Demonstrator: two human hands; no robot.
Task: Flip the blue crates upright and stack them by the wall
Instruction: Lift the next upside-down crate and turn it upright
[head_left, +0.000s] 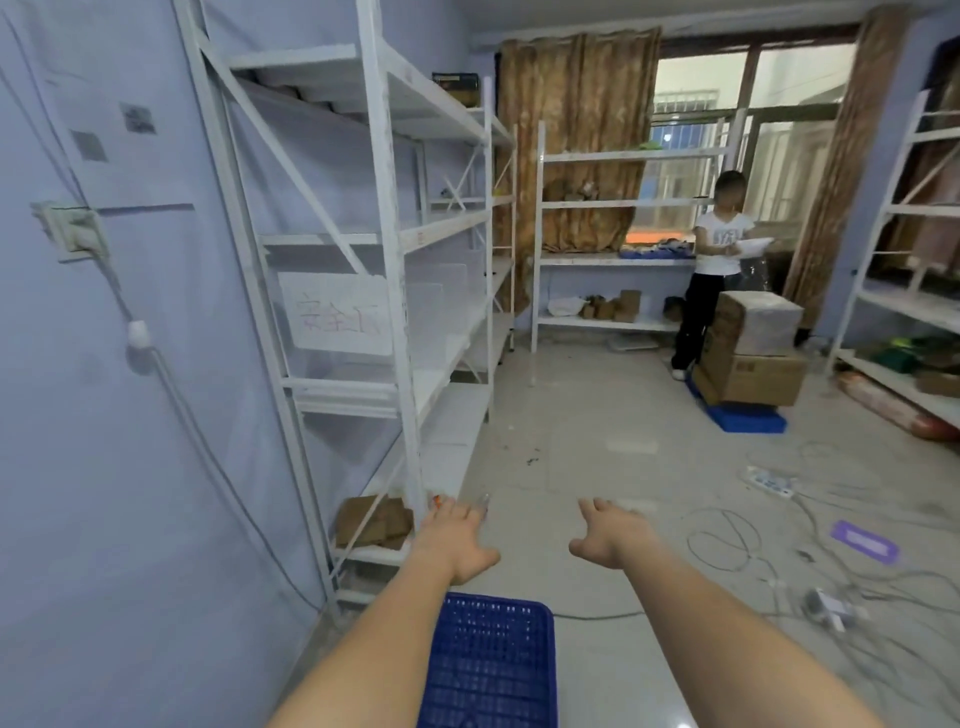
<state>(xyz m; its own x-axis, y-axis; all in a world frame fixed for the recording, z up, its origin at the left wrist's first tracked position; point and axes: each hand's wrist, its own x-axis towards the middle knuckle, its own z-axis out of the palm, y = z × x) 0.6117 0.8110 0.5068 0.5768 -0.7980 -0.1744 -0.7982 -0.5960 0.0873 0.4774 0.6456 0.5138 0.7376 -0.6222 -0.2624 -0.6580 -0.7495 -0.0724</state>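
At the bottom centre of the frame a blue perforated plastic crate (491, 665) lies on the pale tiled floor (597, 426), its gridded face turned up toward the camera; whether that face is its base cannot be told for sure. It sits between the person's two bare forearms, close to the lilac wall (114, 467) that fills the left of the frame.

Just above the crate, the left hand (451, 535) is stretched forward with fingers spread wide, holding nothing, in front of the foot of the tall white metal shelving rack (384, 270). The right hand (608, 532) is likewise extended right of centre, open and flat, with nothing in it. Neither hand touches the crate.

On the rack's lowest shelf, just left of the left hand, lie some flat brown cardboard pieces (371, 522). In the lower right, grey cables (727, 540) loop over the floor near a white power strip (771, 483) and a purple flat tray (865, 541).

Farther back, at right of centre, stacked brown cardboard boxes (750, 348) stand on a second blue plastic crate (743, 415). Behind them another person in a white top (719, 244) stands by a low white shelf unit (613, 260), before brown patterned curtains (571, 140) and a window (727, 119) at the top right.
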